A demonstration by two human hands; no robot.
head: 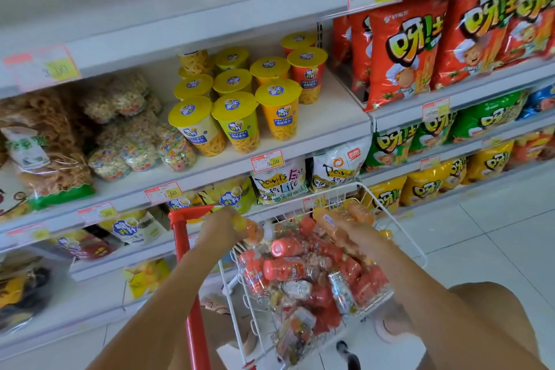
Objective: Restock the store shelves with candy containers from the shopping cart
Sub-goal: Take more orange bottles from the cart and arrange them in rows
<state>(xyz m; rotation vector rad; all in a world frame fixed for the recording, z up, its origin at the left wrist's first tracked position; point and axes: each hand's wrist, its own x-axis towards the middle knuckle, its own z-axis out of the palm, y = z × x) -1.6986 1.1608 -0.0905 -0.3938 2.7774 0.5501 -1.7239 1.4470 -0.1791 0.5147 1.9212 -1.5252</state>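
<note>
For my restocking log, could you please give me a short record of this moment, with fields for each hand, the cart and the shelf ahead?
left hand: grips an orange-and-yellow container over the cart
right hand: grips orange containers over the cart, blurred
cart: white wire basket, red handle, piled with red-capped containers
shelf: yellow-lidded cups standing upright, bare space to their right

The floor (495, 237) is laid with pale glossy tiles — bright light is reflected on them. White tiered shelves (336, 117) are ranged alongside, their edges fitted with red-and-yellow price tags (267, 161).
</note>
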